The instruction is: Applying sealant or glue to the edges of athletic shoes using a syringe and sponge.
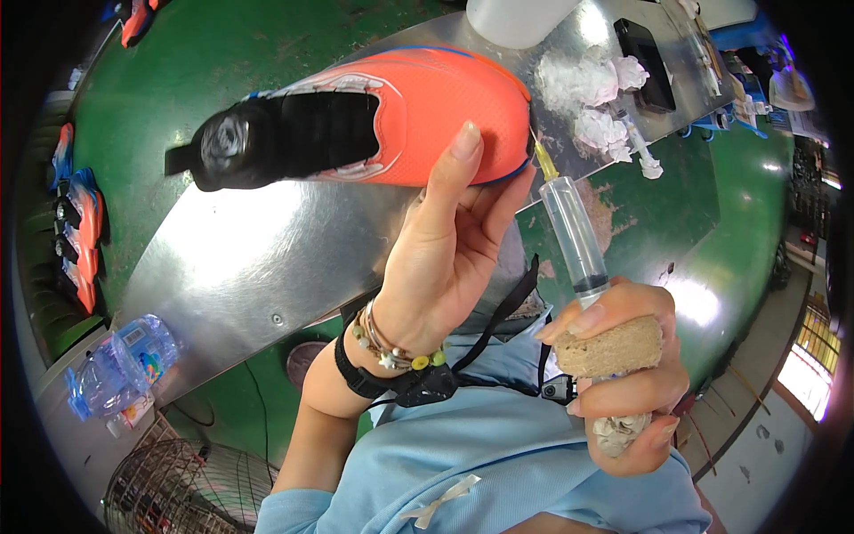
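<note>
My left hand (440, 240) grips an orange shoe (454, 111) by its toe end, the thumb on the upper and the fingers underneath. A black form (329, 129) fills the shoe's opening, pointing left. In my right hand (645, 307) is a clear syringe (572, 227) with a yellow needle hub (544, 162); its needle tip meets or nearly meets the sole edge at the toe. The same hand also clasps a tan, rough block (614, 349) and a crumpled whitish wad (621, 433). The syringe's plunger end is hidden by my fingers.
On the metal tabletop (240, 240) lie white crumpled tissues (578, 84), a black phone (647, 67) and another syringe (636, 133). A white container (518, 18) stands at the far edge. To the left are a plastic bottle (124, 365), several orange shoes (84, 231) and a wire cage (191, 485).
</note>
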Demonstrator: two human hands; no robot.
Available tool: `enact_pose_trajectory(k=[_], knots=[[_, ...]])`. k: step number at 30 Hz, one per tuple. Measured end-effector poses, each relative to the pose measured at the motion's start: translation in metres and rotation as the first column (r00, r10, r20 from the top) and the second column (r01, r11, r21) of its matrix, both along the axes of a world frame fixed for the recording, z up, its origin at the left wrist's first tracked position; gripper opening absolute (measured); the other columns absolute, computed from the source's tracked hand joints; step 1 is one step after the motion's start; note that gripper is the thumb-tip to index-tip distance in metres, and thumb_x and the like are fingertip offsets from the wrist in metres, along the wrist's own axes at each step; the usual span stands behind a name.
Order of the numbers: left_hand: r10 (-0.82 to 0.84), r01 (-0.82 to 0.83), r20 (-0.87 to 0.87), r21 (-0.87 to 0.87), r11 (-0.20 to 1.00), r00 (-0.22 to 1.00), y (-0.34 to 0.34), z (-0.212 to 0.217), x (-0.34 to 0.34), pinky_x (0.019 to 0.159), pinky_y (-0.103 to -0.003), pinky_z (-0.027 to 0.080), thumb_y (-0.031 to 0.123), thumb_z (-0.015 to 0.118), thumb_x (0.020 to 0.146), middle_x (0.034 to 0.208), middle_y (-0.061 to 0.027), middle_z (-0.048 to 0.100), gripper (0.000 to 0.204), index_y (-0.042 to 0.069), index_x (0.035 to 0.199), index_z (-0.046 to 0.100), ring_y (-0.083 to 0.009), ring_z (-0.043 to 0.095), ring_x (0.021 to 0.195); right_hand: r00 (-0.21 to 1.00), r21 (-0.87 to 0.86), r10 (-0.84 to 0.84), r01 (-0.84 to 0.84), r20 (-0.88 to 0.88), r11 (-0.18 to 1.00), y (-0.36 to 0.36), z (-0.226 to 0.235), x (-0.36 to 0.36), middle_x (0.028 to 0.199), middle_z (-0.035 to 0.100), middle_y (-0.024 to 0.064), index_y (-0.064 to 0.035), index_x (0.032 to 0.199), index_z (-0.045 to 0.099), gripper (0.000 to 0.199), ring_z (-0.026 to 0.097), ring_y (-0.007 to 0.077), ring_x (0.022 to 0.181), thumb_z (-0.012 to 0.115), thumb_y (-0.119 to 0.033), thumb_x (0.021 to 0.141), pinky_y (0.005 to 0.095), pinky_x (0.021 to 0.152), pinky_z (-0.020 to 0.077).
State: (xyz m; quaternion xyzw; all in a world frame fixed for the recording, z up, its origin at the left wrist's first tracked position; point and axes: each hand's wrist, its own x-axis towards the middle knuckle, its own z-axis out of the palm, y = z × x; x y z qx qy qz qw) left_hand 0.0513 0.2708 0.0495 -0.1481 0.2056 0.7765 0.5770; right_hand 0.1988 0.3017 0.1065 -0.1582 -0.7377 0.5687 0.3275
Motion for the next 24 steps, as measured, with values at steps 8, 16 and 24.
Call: enact_pose_trajectory(k=[8,16,24], knots=[[-0.021,0.015,-0.078,-0.084,0.996,0.997,0.002,0.012,-0.004,0.089,-0.025,0.049,0.028,0.061,0.085,0.100,-0.0064,0.061,0.034,0.000,0.104,0.056,-0.0137,0.059,0.094,0.994,-0.072,-0.053,0.047,-0.097,0.996,-0.007,-0.012,0.003,0.096,0.055,0.0260,-0.0068,0.064,0.059,0.044,0.056,0.0237,0.064,0.037,-0.038,0.086,0.0317,0.058,0.0428],[-0.028,0.018,-0.083,-0.110,0.994,0.996,0.009,0.015,-0.005,0.088,-0.024,0.049,0.029,0.062,0.084,0.102,-0.0058,0.060,0.036,0.000,0.104,0.056,-0.0149,0.059,0.094,0.992,-0.032,-0.062,0.059,-0.109,0.998,-0.004,-0.025,0.008,0.097,0.055,0.0269,-0.0078,0.068,0.059,0.042,0.056,0.0240,0.065,0.036,-0.037,0.086,0.0310,0.057,0.0431],[0.104,-0.135,-0.186,-0.166,0.977,0.977,0.008,-0.017,-0.053,0.085,-0.024,0.050,0.020,0.064,0.083,0.102,-0.0052,0.062,0.028,0.003,0.103,0.058,-0.0157,0.061,0.090,0.965,0.168,-0.233,0.252,-0.124,0.953,0.011,-0.016,0.008,0.095,0.048,0.0265,-0.0049,0.063,0.049,0.050,0.051,0.0314,0.081,0.025,-0.040,0.090,0.0361,0.063,0.0422]])
